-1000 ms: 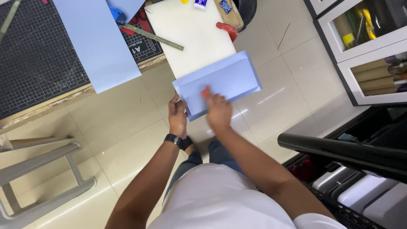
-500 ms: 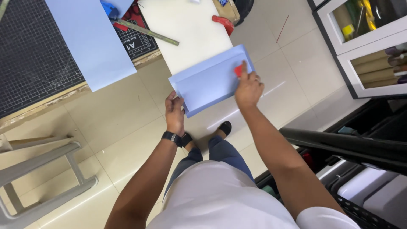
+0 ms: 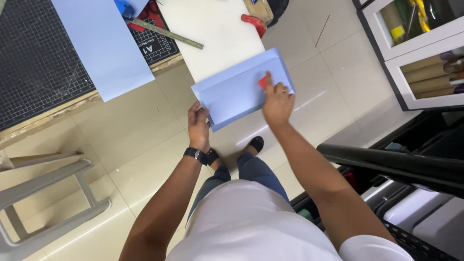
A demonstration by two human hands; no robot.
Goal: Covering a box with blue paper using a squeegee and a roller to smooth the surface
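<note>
A folded light blue paper sheet (image 3: 237, 92) lies half on the end of a white table (image 3: 212, 34) and half over its edge. My left hand (image 3: 198, 124) pinches the sheet's near left corner. My right hand (image 3: 277, 102) presses a small red tool (image 3: 262, 82) flat against the sheet near its right end. A black watch is on my left wrist.
A second light blue sheet (image 3: 99, 41) lies on a black gridded cutting mat (image 3: 34, 67) with a metal ruler (image 3: 166, 33) beside it. A red-handled tool (image 3: 253, 23) sits at the table's far edge. A grey stool (image 3: 43, 193) stands left, glass-door cabinets (image 3: 420, 53) right, black bins (image 3: 415, 212) lower right.
My right hand slid the red tool along the folded sheet, from its middle to the right end and then slightly back. My left hand kept hold of the left corner.
</note>
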